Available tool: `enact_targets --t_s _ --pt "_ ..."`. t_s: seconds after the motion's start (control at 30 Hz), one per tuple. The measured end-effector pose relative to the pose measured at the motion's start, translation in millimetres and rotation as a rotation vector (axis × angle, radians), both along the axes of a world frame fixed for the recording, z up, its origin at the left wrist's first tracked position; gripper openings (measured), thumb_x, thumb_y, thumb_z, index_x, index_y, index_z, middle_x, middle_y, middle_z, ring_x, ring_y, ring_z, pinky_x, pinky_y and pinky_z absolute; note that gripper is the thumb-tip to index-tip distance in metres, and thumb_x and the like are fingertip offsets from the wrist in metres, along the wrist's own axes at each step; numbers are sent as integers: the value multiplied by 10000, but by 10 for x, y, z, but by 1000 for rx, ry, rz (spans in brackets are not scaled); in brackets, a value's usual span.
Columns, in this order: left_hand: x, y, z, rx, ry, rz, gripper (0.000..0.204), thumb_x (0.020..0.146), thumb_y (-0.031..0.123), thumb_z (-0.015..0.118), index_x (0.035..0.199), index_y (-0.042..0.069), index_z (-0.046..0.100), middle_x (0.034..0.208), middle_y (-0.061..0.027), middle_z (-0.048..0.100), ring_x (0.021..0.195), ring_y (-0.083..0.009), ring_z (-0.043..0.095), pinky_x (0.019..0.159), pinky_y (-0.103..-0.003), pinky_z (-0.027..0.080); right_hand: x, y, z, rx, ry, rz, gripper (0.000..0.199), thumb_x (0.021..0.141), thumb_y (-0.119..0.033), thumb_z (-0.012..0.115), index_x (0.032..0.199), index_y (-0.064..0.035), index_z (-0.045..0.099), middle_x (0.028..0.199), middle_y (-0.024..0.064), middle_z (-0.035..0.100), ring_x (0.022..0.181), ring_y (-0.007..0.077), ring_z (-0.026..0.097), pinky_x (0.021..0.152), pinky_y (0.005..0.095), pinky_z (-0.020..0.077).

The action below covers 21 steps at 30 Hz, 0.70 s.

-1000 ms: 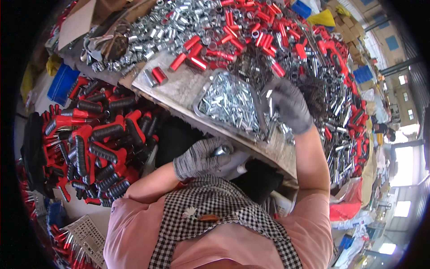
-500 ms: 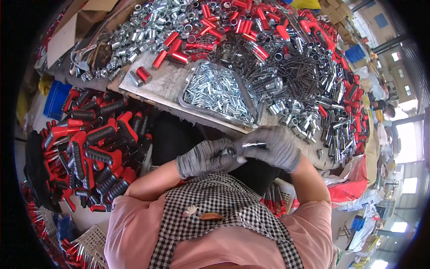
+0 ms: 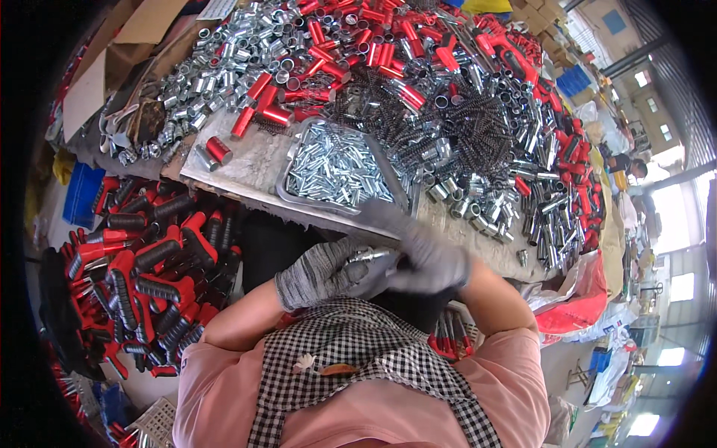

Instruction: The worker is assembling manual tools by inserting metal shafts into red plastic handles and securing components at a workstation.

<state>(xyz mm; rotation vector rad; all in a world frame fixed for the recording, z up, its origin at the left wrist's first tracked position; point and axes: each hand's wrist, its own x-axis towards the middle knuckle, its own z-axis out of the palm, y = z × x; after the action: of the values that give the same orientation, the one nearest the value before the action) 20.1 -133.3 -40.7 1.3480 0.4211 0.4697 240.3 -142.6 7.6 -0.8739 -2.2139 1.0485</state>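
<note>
Both my hands wear grey knitted gloves and are close together in front of my checkered apron, just short of the table's edge. My left hand [image 3: 317, 275] is closed around a small shiny metal part [image 3: 367, 255]; its exact kind is partly hidden by the fingers. Beside it, my right hand [image 3: 429, 257] is smeared by motion, its fingers reaching toward the near rim of a metal tray [image 3: 314, 201]. Whether that hand holds anything does not show. Many thin silver pins [image 3: 336, 166] fill the tray.
Dark coil springs [image 3: 478, 134], red sleeves [image 3: 276, 114] and silver tubes [image 3: 549, 224] are heaped across the table behind the tray. Silver rings [image 3: 202, 82] cover its left side. Red-and-black handled tools [image 3: 157, 261] are piled at my left. A red bag [image 3: 579, 302] hangs at the right.
My right hand has moved away from the left toward the tray and blurred. My left hand still grips the metal part. The whole view has shifted slightly.
</note>
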Motion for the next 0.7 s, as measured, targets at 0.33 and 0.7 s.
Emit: enact_targets --t_s 0.33,0.7 --pt "-74 -76 -250 476 -128 166 381 930 257 535 1235 31 509 1120 -115 601 1070 -190 573 917 -314 442 1144 1112 -194 725 -1177 -556 211 673 -211 685 872 -140 686 1237 100 533 1170 347 445 1029 448 335" --pt "-61 -243 -388 -176 -241 -156 389 844 71 644 1207 -20 539 1082 -177 562 791 -212 609 676 -319 501 453 291 273 -21 330 -379 167 784 -21 613 947 -49 592 957 72 646 802 146 603 674 305 499"
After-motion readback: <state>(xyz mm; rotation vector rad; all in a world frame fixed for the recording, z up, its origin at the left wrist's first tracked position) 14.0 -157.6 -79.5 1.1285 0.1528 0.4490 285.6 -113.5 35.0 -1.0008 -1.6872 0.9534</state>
